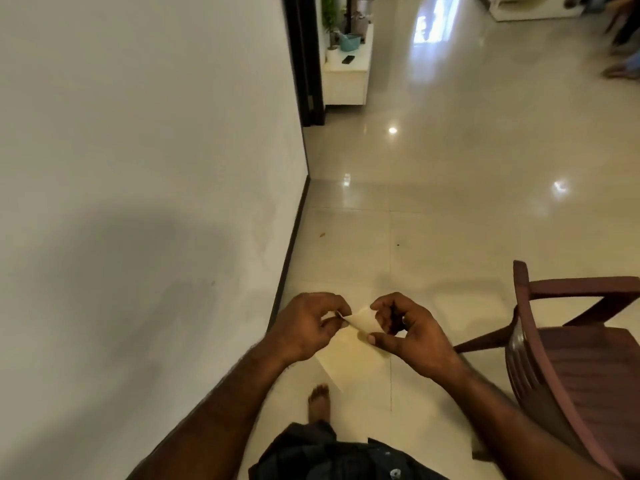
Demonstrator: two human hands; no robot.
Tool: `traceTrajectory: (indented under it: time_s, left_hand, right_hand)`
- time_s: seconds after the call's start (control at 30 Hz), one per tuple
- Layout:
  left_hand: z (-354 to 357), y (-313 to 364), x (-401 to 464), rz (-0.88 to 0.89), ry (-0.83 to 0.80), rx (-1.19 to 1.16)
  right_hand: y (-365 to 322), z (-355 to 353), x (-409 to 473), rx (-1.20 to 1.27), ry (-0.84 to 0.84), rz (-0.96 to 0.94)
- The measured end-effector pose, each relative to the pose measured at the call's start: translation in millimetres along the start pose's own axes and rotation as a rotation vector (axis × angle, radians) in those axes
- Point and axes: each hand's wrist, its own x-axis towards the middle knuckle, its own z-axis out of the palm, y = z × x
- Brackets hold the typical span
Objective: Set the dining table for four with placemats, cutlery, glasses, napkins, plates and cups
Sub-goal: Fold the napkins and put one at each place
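Both hands are up in front of the body, working one pale cream napkin (349, 355) held above the glossy tiled floor (450, 188). The left hand (306, 329) has its fingers curled in, thumb and fingertips pinching the napkin's upper left edge, a tight grip right at the corner. The right hand (408, 336) answers just beside it, thumb pressed flat on the folded-over top flap, the other fingers curled behind the paper, so this grip is closed on the napkin too. The sheet hangs down between the wrists, its lower corner pointing toward a bare foot (319, 401) on the tiles. A dark patterned garment (332, 455) fills the bottom edge of the view. To the right stands a reddish-brown wooden chair (575, 368), near the right forearm but apart from it. A plain white wall (138, 133) runs along the left with a dark skirting strip at its base. Far up the room sits a low white cabinet (346, 77) carrying a plant, a teal pot and a small dark flat thing, too small to tell what.
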Motion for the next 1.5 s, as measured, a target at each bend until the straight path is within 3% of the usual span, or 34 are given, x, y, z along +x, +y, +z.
traceTrajectory:
  time_s: [0.13,0.3,0.43,0.57,0.7,0.8,1.07,1.3,1.5]
  left_hand:
    - [-24,-24,117,0.007,-0.336,-0.169]
    - [-35,-26,267,0.078,-0.694,-0.238]
    - [-13,-26,385,0.053,-0.665,-0.261]
    - [23,-18,495,-0.123,-0.574,-0.376]
    - [47,1,595,-0.192,-0.491,-0.452]
    - [60,16,668,-0.181,-0.452,-0.495]
    - [135,54,878,-0.047,-0.66,-0.497]
    - [221,113,1051,-0.007,-0.828,-0.492]
    - [324,200,1123,0.034,-1.04,-0.466]
  right_hand:
    - [3,-27,74,0.089,0.139,0.098]
    - [18,-86,147,0.271,0.081,0.251]
    - [44,-140,210,0.472,0.177,0.297]
    - [79,-217,283,0.684,0.256,0.365]
    - [91,-298,351,0.763,0.394,0.367]
    - [88,-366,394,0.789,0.392,0.347]
    - [114,-527,495,0.672,0.392,0.367]
    - [156,-628,531,0.704,0.853,0.336]
    - [193,-716,502,0.84,1.288,0.339]
